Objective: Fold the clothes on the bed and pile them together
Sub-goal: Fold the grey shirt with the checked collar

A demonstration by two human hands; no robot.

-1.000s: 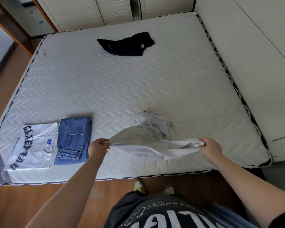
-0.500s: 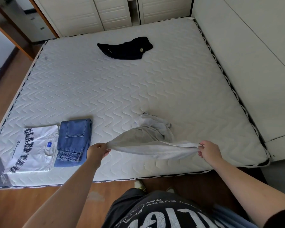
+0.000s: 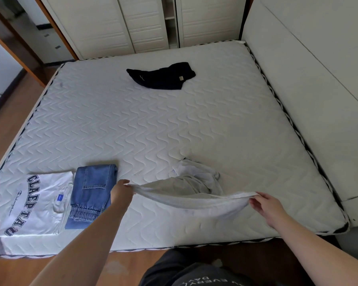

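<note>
So far I count two pieces folded at the near left: white printed shirt (image 3: 37, 203) and jeans (image 3: 91, 193), side by side, unstacked. My left hand (image 3: 121, 190) and right hand (image 3: 265, 207) pinch the grey garment's (image 3: 190, 195) near edge; the black garment (image 3: 163, 76) waits far off.

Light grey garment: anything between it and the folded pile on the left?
Nothing visible. Both hands, left and right, hold the light grey garment by one edge. Only bare mattress lies between it and the folded jeans beside the white T-shirt.
</note>
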